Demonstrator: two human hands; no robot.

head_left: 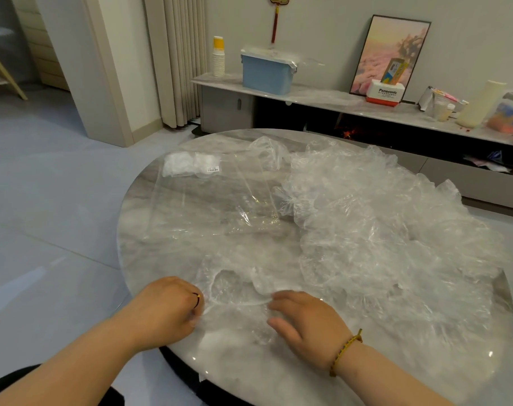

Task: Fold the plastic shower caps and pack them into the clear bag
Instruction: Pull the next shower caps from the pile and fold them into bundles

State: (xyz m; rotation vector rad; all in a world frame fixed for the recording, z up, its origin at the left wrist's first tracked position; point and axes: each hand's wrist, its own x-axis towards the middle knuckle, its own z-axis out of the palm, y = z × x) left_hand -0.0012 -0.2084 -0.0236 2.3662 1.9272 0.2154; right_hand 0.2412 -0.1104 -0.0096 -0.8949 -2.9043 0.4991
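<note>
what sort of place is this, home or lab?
Probably a home living room: a low wall cabinet with a framed picture standing on it, a floor-length curtain, and a round marble-look table heaped with shower caps.

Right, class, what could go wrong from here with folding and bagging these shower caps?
The shower cap being handled lies close to the table edge; it could slide off. The loose pile crowds the clear bag, so pulling one cap might drag others or shift the bag.
</note>
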